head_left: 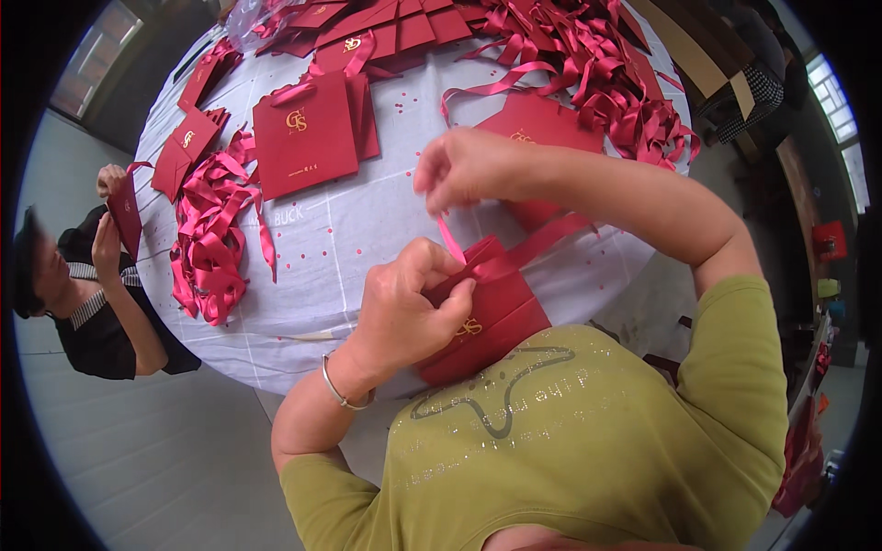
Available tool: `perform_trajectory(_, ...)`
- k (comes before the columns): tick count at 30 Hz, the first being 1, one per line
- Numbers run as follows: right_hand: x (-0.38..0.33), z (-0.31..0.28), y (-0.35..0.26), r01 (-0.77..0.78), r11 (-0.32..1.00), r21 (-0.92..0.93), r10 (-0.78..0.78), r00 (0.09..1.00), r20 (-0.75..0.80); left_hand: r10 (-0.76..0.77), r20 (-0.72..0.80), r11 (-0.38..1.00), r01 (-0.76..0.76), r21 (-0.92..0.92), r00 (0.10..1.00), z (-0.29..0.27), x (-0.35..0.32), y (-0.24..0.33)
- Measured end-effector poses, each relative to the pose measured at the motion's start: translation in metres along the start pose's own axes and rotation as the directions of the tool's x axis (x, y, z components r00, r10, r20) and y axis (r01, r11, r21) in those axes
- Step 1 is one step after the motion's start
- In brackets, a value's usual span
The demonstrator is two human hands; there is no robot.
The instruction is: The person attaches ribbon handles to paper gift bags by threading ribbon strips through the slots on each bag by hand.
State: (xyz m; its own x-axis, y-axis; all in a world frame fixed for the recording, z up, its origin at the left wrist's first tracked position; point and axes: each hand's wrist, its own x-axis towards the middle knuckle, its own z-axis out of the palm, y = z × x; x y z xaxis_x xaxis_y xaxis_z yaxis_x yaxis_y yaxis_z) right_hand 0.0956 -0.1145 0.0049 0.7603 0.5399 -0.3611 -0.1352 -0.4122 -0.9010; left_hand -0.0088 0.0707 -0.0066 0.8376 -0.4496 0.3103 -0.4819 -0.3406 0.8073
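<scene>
A small red paper gift bag [501,321] with gold lettering leans against my front at the near table edge. My left hand [400,298], a bangle on its wrist, pinches the bag's upper edge between thumb and fingers. Above the bag, my right hand [459,170] is closed, slightly blurred, on one end of a pink satin ribbon [450,241]. That ribbon runs down from it to the bag's top. The ribbon's wider length [551,237] stretches from the bag toward the right. My left fingers partly hide where ribbon and bag meet.
Finished-looking red bags [306,138] lie at the left middle, others [395,37] at the back. Heaps of pink ribbon lie left [211,248] and right [606,73]. A white cloth [312,248] covers the round table. At far left, another person's hands [108,230] hold a red bag.
</scene>
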Motion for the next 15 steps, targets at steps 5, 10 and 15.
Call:
perform_trajectory(5, -0.014, -0.002, 0.01, 0.165, 0.97, -0.177, -0.207, 0.944, -0.257, -0.06, 0.007, 0.998, 0.061, -0.032, 0.998, 0.001, 0.002, -0.005)
perform_trajectory(10, -0.093, 0.007, 0.007, 0.174, 0.877, -0.449, -0.273, 0.947, -0.167, -0.222, 0.094, 0.973, 0.227, -0.049, 0.971, -0.002, 0.005, -0.011)
perform_trajectory(15, -0.134, 0.006, 0.028, 0.155, 0.835, -0.527, -0.23, 0.97, -0.079, -0.269, 0.211, 0.952, 0.292, -0.088, 0.94, -0.003, 0.01, -0.019)
